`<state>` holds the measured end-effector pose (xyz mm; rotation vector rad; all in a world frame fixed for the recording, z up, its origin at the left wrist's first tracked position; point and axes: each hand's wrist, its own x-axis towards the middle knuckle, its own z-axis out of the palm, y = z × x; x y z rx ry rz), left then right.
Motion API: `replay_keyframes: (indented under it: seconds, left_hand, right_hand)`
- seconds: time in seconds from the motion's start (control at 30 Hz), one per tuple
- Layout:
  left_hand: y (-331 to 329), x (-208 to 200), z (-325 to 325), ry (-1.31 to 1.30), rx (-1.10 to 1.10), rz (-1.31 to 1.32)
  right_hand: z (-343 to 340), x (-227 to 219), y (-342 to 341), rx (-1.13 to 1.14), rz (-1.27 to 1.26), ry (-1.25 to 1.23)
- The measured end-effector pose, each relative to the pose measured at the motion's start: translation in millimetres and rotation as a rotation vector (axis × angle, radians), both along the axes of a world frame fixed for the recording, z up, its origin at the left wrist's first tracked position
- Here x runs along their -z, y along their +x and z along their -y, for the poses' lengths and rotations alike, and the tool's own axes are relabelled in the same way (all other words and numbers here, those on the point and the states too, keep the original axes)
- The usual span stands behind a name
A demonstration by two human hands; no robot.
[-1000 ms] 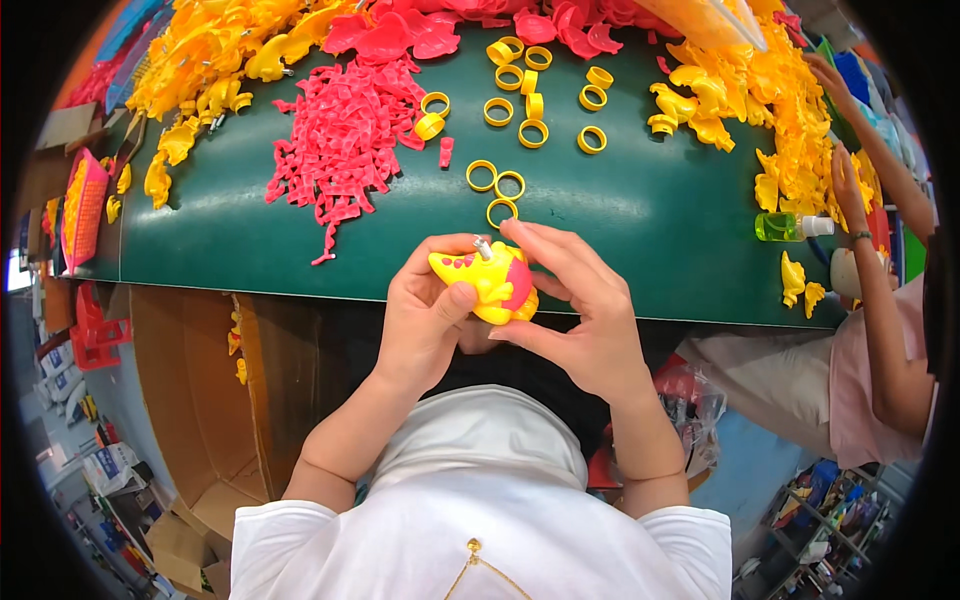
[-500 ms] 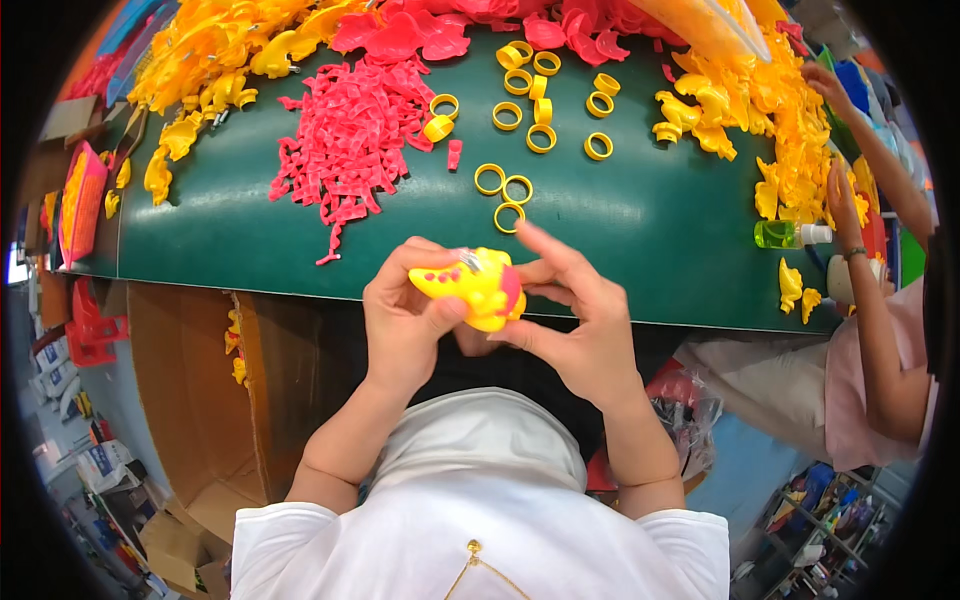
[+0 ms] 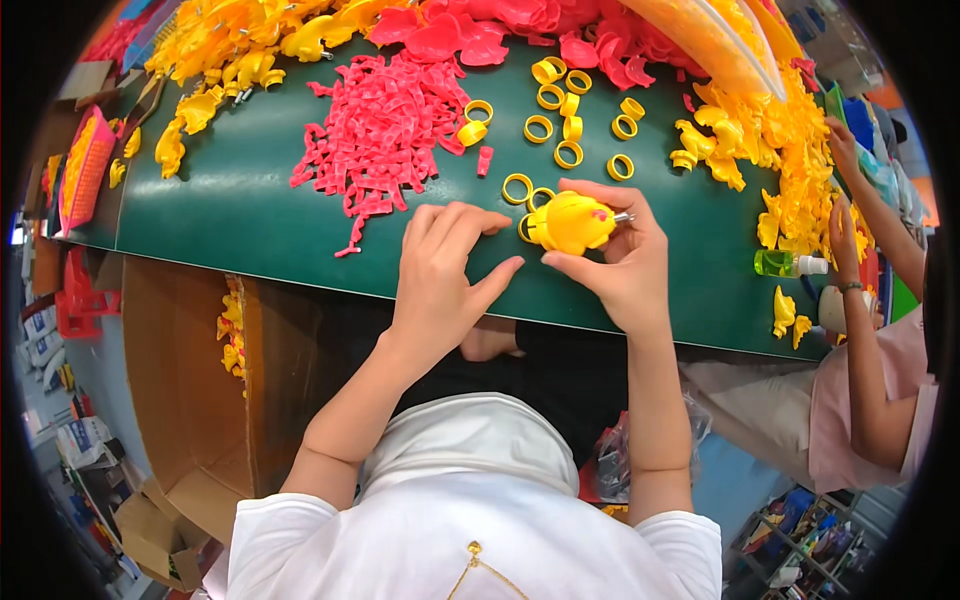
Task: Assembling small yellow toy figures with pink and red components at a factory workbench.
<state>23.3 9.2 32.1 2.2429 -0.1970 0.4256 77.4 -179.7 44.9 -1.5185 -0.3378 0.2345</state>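
My right hand (image 3: 640,262) grips a yellow plastic toy figure (image 3: 572,222) with its thumb and fingers, just above the near part of the green table (image 3: 420,255). The figure has a small pink patch, and a short metal piece sticks out beside my fingers. My left hand (image 3: 440,265) is left of the toy, thumb and fingers apart, touching nothing. Yellow rings (image 3: 517,188) lie just beyond the toy, which partly covers some of them. Several more yellow rings (image 3: 568,154) are scattered farther back.
A heap of small pink parts (image 3: 385,130) lies left of the rings. Yellow moulded parts (image 3: 215,45) and pink shell pieces (image 3: 465,38) are piled at the back. At right are more yellow parts (image 3: 795,200), a spray bottle (image 3: 785,263) and a co-worker's hand (image 3: 845,240). A cardboard box (image 3: 185,370) stands at lower left.
Both hands held the toy before; now my left hand has let go and moved away from it. My right hand has carried the toy right and farther over the table, turning it.
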Motion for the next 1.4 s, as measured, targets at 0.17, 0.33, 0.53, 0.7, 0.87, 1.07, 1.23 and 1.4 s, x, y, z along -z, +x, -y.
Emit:
replay_keyframes:
  seconds: [0.17,0.33,0.53,0.7,0.87,1.07,1.23,1.4]
  left_hand:
    - [1,4,-1,0.015,-0.012,-0.010]
    - [0,2,-6,-0.007,0.012,-0.053]
    - [-2,-7,-19,-0.135,0.053,-0.151]
    - [-5,-19,-31,-0.313,0.052,-0.220]
    - [-15,-3,-19,-0.689,0.116,-0.195]
    - [-25,10,-12,-0.801,0.069,-0.105]
    - [-23,1,-25,-0.778,0.051,-0.196]
    - [-71,-42,-121,-0.442,-0.368,-0.138]
  right_hand:
    - [-15,-6,-11,0.108,0.374,-0.441]
    - [-33,-30,-9,0.042,0.482,-0.751]
    - [-33,-21,-9,0.048,0.595,-0.744]
    - [-32,-22,-8,0.046,0.628,-0.766]
    - [-35,-20,-19,0.083,0.615,-0.691]
    - [-51,-7,-45,0.097,0.622,-0.607]
    - [-53,-6,-42,0.094,0.640,-0.593]
    - [-43,-7,-68,-0.177,0.375,-0.447]
